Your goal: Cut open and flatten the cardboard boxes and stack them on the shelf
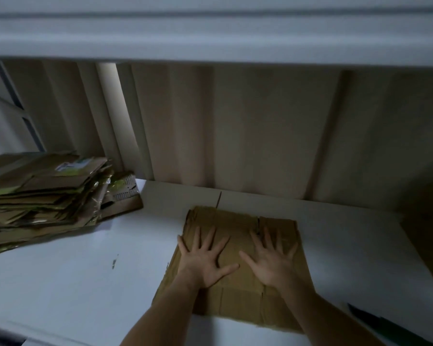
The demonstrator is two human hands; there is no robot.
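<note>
A flattened brown cardboard box (238, 222) lies on the white shelf board (85, 270), right of centre. My left hand (205, 258) rests palm down on its left half, fingers spread. My right hand (270, 260) lies flat on its right half, fingers spread too. Neither hand grips anything. A tall stack of flattened cardboard (40, 196) sits on the shelf at the far left, some pieces with printed labels.
A pale curtain (235, 126) hangs behind the shelf. The white shelf above (210, 33) overhangs the top of the view. A brown cardboard shape (428, 226) stands at the right edge. A dark flat object (380, 323) lies at the lower right.
</note>
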